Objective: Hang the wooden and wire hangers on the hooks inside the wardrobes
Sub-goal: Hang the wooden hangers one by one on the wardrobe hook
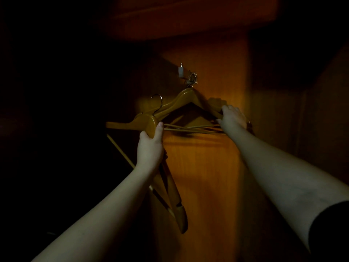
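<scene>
A wooden hanger (181, 100) hangs by its neck from a metal hook (191, 79) on the lit wardrobe panel. My right hand (233, 118) grips that hanger's right arm end. My left hand (151, 146) holds a bundle of wooden hangers (143, 122) by their middle. One of them points left with its metal hook (158, 103) sticking up. The others hang down below my wrist to a rounded end (181, 218). Thin crossbars (190, 128) run between my two hands.
The wardrobe panel (205, 167) glows orange in the middle. A wooden shelf (188, 17) overhangs at the top. A small white peg (181, 69) sits left of the hook. Left and right sides are dark; a side wall (321, 120) stands at the right.
</scene>
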`<state>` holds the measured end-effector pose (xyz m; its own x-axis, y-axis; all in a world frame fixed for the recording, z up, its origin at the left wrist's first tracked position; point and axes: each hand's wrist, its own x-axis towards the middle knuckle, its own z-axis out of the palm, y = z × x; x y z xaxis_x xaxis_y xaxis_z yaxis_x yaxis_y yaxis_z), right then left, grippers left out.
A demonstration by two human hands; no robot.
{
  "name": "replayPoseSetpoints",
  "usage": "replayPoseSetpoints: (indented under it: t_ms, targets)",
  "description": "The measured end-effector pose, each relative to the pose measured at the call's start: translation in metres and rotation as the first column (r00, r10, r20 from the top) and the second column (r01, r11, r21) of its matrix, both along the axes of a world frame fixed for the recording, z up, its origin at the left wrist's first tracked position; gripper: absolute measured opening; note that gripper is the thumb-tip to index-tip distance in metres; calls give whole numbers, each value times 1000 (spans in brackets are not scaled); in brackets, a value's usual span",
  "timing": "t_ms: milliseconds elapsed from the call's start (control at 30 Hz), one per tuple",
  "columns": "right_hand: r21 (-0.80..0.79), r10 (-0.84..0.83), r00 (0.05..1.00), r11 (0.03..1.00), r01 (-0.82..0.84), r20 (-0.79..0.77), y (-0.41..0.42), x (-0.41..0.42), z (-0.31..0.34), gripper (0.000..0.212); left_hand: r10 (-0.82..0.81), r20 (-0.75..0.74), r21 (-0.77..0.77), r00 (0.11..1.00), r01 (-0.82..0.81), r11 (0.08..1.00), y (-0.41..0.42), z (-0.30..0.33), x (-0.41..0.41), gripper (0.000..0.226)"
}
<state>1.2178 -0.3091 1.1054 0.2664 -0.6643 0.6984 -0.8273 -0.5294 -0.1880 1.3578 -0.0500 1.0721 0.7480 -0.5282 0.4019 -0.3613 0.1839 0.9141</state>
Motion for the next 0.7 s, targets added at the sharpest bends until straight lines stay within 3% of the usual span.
replayPoseSetpoints:
  t_ms: [300, 433, 533, 700]
  targets:
    - [72, 12, 1000, 997, -13, 20, 10, -16, -1, 54, -24, -11, 4, 1000, 24, 1000, -3, -2, -9, 44]
    - [143, 168, 951, 967, -210, 260, 45, -24, -11, 52, -33, -16, 14, 999, 33, 999, -7, -7, -10, 49]
    - [325, 353, 854, 814, -482, 382, 90, -32, -32, 34, -44, -22, 27, 999, 45, 999, -10, -11, -14, 49]
    - [527, 549, 737, 521, -671, 395, 143, -40, -90, 30, -60, -78, 35, 995, 62, 997, -20, -20, -19, 46]
